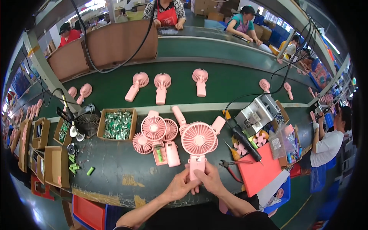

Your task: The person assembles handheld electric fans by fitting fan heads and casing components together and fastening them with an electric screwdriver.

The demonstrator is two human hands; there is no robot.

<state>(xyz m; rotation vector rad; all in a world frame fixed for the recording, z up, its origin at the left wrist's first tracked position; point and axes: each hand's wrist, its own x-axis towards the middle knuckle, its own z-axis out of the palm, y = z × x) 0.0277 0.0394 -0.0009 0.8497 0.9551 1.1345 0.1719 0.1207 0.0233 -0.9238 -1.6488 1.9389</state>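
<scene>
Both my hands grip a pink handheld fan [197,167] by its handle, in front of me at the bench's near edge. The fan's round grille points away from me and up the bench. My left hand [179,186] closes on the handle from the left, and my right hand [210,179] wraps it from the right, its thumb on the handle's face. Just left lie several pink fans in a cluster, among them one with an upright grille [153,128]. An opened pink handle [159,153] shows a green cell inside. Behind the held fan, other pink fan parts [218,123] stick out.
A green conveyor belt [237,82] carries several pink fans. Left stand a box of green circuit boards [135,122], an empty-looking carton [57,165] and loose green cells [90,171]. To the right are red-handled pliers [230,165], an electric screwdriver [247,143] and a red mat [257,174]. People work beyond.
</scene>
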